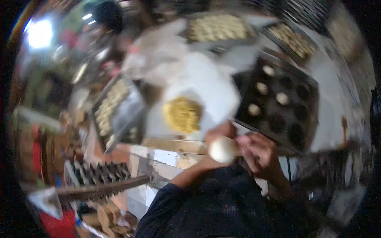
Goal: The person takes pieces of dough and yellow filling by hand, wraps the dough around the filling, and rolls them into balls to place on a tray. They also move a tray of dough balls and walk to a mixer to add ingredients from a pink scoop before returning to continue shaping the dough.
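A round white dough ball (222,150) is in front of my chest, close to the camera. My left hand (220,131) is wrapped behind the dough ball and supports it, most of its fingers hidden. On the ball's right side, my right hand (260,152) has curled fingers pinching at the edge of the dough. Motion blur hides the exact fingertip contact. Just beyond my hands, a crumbly yellow heap (182,115) lies on the white table surface (214,73). To the right, a dark baking pan (313,115) with round moulds has several pale dough pieces (282,98) in it.
A tray (137,101) with rows of small dough pieces stands at left. At the back are a tray of pale pieces (218,28) and another tray of pieces (291,39). A wooden beam (103,188) and dark rack (99,173) are lower left. A wooden edge (174,145) fronts the table.
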Motion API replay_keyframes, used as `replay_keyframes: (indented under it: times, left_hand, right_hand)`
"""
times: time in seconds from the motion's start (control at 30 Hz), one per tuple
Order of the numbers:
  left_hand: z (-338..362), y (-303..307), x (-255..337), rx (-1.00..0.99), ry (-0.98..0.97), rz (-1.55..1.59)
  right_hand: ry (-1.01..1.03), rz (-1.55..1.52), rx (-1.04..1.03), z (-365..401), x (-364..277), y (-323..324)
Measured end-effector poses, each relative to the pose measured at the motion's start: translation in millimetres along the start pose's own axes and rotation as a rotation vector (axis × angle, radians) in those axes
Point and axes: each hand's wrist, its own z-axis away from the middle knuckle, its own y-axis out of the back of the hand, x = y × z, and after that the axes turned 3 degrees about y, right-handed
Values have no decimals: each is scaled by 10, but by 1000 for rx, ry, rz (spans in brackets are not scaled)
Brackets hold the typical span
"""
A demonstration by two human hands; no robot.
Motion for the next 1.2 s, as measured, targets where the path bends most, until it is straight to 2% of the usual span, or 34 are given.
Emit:
replay_keyframes:
  times: [0.07, 0.13, 0.17, 0.2, 0.23, 0.33, 0.37, 0.4, 0.43, 0.47, 0.5, 0.53, 0.6, 0.63, 0.73, 0.8, 0.83, 0.87, 0.9, 0.93, 0.97, 1.0, 1.03, 1.07, 1.1, 1.13, 1.17, 1.2]
  left_hand:
    - [-193, -232, -155, -198, -4, 3]
    - [-135, -715, -516, -291, -94, 100]
    - [-52, -951, -533, -304, 235, 385]
    - [64, -1070, -516, -250, 506, 690]
    - [49, -1110, -458, -266, 523, 694]
    - [-175, -1304, -409, -579, 276, 476]
    - [-242, -1339, -383, -679, 187, 402]
    - [-307, -1330, -310, -685, 188, 411]
    - [-377, -1270, -231, -763, 315, 365]
    - [-431, -1195, -179, -837, 448, 319]
    - [-477, -1083, -172, -785, 403, 309]
    - [-411, -1084, -362, -618, 293, 388]
    - [-469, -742, -293, -543, 450, 315]
    - [-460, -575, -362, -515, 456, 317]
    - [-305, -53, -594, -383, 433, 253]
    - [-125, 225, -837, -382, 423, 198]
    - [-7, 397, -937, -467, 352, 10]
    - [-4, 658, -832, -760, 536, -29]
    - [119, 897, -929, -815, 324, 24]
    - [238, 1157, -1032, -875, 106, 70]
    - [240, 1524, -1034, -796, 132, 112]
    - [157, 1944, -1058, -726, 142, 157]
    - [160, 2335, -1281, -458, -23, 279]
    - [93, 2785, -1148, -217, 414, 124]
    - [101, 3098, -1365, 66, 388, -73]
    - [145, 3636, -1770, 182, 322, -432]
    - [277, 4113, -2259, 318, 353, -889]
    - [357, 4408, -2296, 379, 556, -1055]
  right_hand:
    - [-150, 57, 243, 183, 47, 176]
    - [29, 140, 254, 310, 185, 260]
    - [83, 195, 218, 351, 233, 246]
    - [51, 201, 228, 467, 341, 247]
    - [38, 208, 190, 513, 432, 195]
    - [12, 176, 152, 611, 735, 422]
    - [-110, 42, 116, 661, 845, 550]
    - [-230, -88, 81, 682, 943, 663]
    - [-238, -82, 74, 658, 1058, 730]
    - [-354, -44, 135, 640, 1195, 766]
    - [-473, -9, 189, 654, 1324, 777]
    - [-485, -12, 166, 687, 1526, 739]
    - [-431, 335, -106, 715, 1897, 611]
    - [-420, 406, -261, 754, 1870, 608]
    - [-370, 392, -383, 607, 1814, 690]
    - [-437, 346, -354, 473, 1751, 725]
    - [-376, 488, -230, 408, 1720, 717]
    - [-316, 614, -95, 335, 1672, 694]
    - [-247, 730, 47, 198, 1538, 662]
    - [-307, 685, 187, 47, 1337, 564]
    - [-218, 712, 292, 82, 1410, 535]
    - [-224, 485, 473, 42, 1342, 358]
    - [-207, 378, 586, -7, 1279, 161]
    - [-184, 370, 580, -39, 1221, -49]
    - [-169, 354, 518, -43, 1168, -257]
    - [-152, 341, 449, -124, 1095, -431]
    - [-126, 334, 435, -229, 980, -556]
    - [-72, 527, 300, -314, 833, -673]
